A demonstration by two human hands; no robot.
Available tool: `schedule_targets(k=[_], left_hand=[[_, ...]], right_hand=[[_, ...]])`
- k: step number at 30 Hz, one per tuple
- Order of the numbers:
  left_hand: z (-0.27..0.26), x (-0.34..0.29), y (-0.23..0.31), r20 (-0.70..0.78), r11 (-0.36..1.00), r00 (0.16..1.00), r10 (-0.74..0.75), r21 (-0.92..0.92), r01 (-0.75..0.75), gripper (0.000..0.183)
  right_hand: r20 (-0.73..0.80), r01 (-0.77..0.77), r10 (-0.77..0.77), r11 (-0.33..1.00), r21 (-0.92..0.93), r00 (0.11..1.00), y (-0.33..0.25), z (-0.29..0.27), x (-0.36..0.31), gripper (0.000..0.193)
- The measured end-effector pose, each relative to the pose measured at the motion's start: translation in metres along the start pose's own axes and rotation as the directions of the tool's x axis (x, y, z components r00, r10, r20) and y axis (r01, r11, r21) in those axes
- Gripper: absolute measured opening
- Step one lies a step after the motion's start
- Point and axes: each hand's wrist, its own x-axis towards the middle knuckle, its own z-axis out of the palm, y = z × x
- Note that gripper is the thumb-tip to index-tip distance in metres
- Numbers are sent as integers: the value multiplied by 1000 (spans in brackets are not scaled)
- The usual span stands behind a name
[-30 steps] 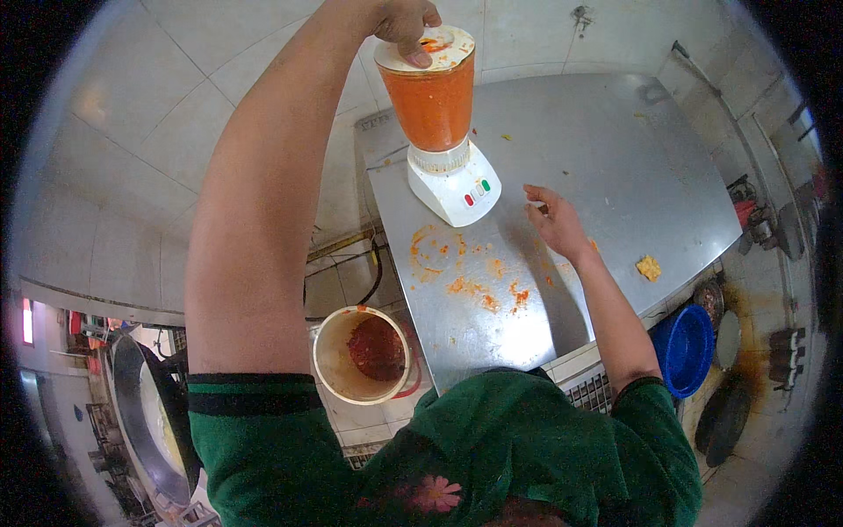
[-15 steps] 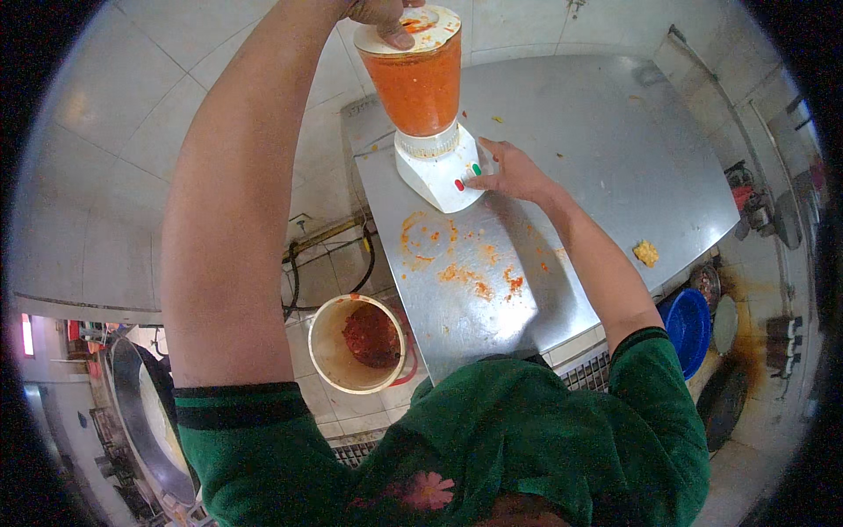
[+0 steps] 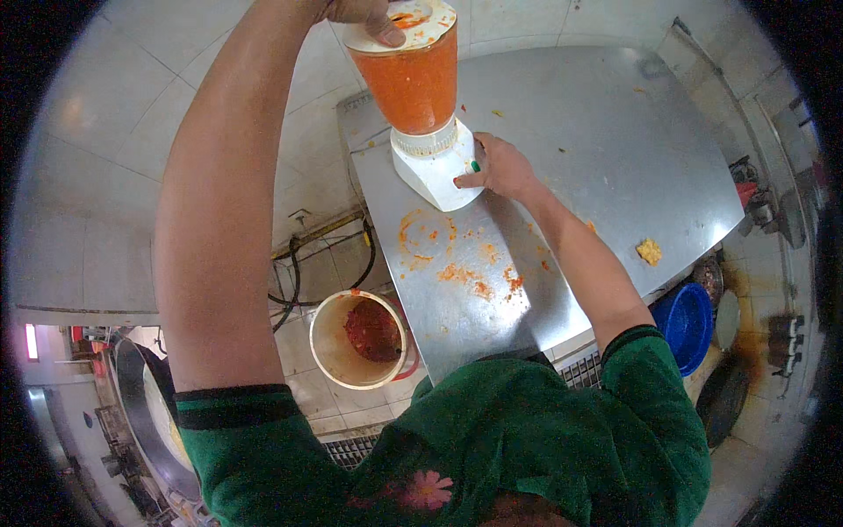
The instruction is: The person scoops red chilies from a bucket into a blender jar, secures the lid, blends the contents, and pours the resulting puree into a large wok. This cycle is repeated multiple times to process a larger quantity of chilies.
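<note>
A blender stands at the far left part of the steel table, its clear jug [image 3: 411, 88] filled with orange-red pulp. My left hand [image 3: 364, 16] presses down on the white, sauce-stained lid [image 3: 428, 26] with the thumb on top; its other fingers are partly cut off by the frame's upper edge. Around the right side of the white blender base [image 3: 426, 176] my right hand [image 3: 505, 171] is curled. Its thumb lies over the red button, and the green button [image 3: 475, 166] shows just above the thumb.
Orange splashes and a ring mark [image 3: 465, 277] stain the steel table [image 3: 597, 114]. A yellowish lump [image 3: 649, 252] lies near its right edge. On the floor stand a cream bucket [image 3: 327, 329] with dark red paste, left, and a blue basin [image 3: 694, 329], right. A wok [image 3: 140, 413] sits at lower left.
My right thumb has slid left over the red button, which showed beside it before. My left hand stays on the lid. The view has shifted slightly.
</note>
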Motion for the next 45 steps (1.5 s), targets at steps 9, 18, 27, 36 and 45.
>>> schedule_targets(k=[9,18,27,36,45], left_hand=[[45,26,-71,-582,718,813,23,-557,-419,59],[151,135,-93,-282,-595,959,40,-777,-204,58],[174,143,-126,-383,-534,905,183,-812,-236,64],[196,-39,-252,-277,-301,920,-277,-884,-357,83],[348,-139,-201,10,-394,835,-551,-885,-249,68]], right_hand=[[-126,157,-144,983,98,982,15,39,-11,135],[-271,-7,25,998,67,962,-6,63,-12,139],[-214,-16,49,988,151,976,9,57,-31,138],[-287,-385,662,676,629,693,190,-131,-349,75],[-87,-548,975,-40,836,-205,305,88,-603,45]])
